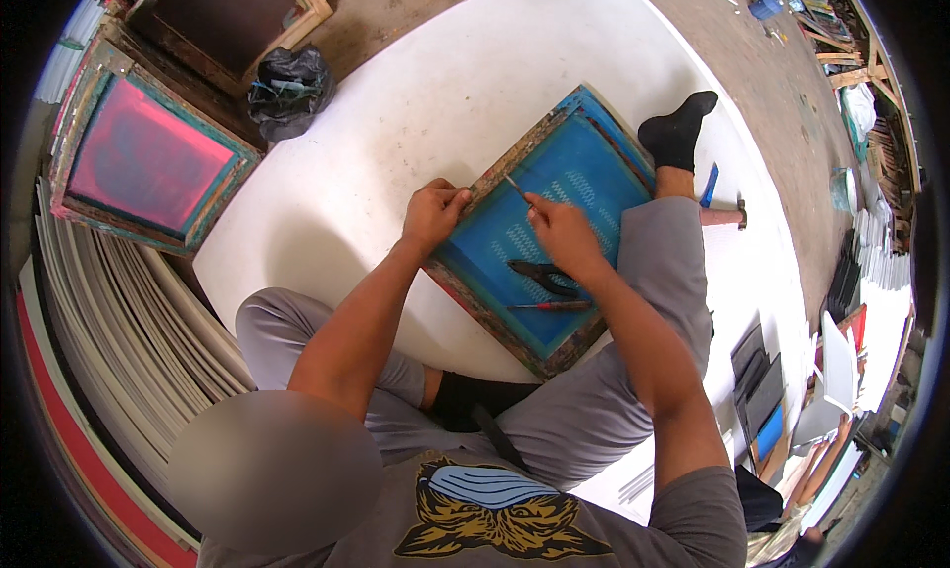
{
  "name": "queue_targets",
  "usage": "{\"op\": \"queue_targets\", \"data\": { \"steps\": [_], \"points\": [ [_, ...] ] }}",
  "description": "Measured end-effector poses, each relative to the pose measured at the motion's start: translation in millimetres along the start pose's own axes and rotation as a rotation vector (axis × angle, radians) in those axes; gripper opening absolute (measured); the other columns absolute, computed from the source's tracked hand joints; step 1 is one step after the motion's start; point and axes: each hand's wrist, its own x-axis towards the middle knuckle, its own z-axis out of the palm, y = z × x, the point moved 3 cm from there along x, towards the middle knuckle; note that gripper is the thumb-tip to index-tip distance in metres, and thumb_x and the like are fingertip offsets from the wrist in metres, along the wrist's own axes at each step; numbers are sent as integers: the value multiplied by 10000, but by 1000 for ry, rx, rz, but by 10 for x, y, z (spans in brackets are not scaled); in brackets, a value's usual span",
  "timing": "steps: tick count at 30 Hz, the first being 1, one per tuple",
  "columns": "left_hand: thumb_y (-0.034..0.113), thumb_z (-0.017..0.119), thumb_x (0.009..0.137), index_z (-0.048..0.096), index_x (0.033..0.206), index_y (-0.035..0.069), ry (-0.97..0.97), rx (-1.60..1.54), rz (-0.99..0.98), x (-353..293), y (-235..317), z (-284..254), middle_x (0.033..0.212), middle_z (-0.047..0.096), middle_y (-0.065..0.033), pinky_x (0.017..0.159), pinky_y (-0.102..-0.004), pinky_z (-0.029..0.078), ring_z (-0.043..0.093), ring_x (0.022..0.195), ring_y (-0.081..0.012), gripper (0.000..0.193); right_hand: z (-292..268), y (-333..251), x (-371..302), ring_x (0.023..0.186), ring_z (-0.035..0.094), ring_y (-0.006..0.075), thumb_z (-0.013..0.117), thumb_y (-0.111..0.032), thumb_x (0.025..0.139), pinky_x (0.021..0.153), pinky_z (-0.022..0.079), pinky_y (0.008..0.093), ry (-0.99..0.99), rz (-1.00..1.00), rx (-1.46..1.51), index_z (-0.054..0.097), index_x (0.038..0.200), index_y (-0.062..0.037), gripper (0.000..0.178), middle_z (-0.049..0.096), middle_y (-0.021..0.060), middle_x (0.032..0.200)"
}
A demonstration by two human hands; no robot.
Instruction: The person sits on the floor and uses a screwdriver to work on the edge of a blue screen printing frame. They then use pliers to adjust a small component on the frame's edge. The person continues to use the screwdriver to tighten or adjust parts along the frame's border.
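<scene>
Your left hand (435,215) appears closed over the near-left long side of the screen frame (487,316), thumb lying along the wooden rail (522,149). Your right hand (564,234) pinches a thin tool (514,185) between thumb and forefinger, its tip just inside that rail, ahead and to the right of your left fingers. The frame lies between your hands and beneath the right one, over the white board (435,103), with its far side close against your right leg (661,256).

Expect the frame to be rigid at its edges and moderate in weight. The blue mesh (495,251) is probably taut and thin, easily torn or dented by a point, so the wood is the sound place to hold, as your left hand does. The rails look rough and worn, so they should not slip much. The thin tool looks light and stiff, best held near its back end.

The frame's long axis slants from below your left hand up and away to the right; the tool points up and left, across it. On the mesh, the pliers (539,270) lie just below your right hand, and a screwdriver (562,306) lies below them, roughly crosswise.
</scene>
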Motion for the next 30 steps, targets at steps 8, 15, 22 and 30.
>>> {"op": "queue_targets", "data": {
  "steps": [8,15,22,30],
  "points": [
    [314,688,1002,810,987,32,21,64,1,5,-54,2,959,720,-127,751,-418,537,690,803,-315,307,-10,-42,-50,467,510,101,594,-254,1069,428,407,360,-159,275,390,614,1465,-45,448,529,31,602],
    [305,691,995,809,968,30,13,28,1,20,-6,6,930,715,-134,733,-418,537,689,786,-312,301,244,336,-6,480,547,126,592,-274,1071,404,408,329,187,-266,-174,656,1431,-100,404,586,31,638],
    [328,680,1007,789,991,-8,-4,28,-10,-8,-7,-43,919,702,-172,768,-417,530,684,826,-321,353,-23,-28,-42,527,565,111,613,-281,1061,388,407,296,-232,530,735,651,1441,-151,404,570,15,639],
    [325,681,999,811,983,36,0,21,0,12,-81,-5,936,714,-136,756,-420,534,689,807,-315,316,-120,42,15,1038,731,365,588,-271,1052,888,568,444,-14,99,150,676,1391,-91,393,755,197,1151]
  ]
}}
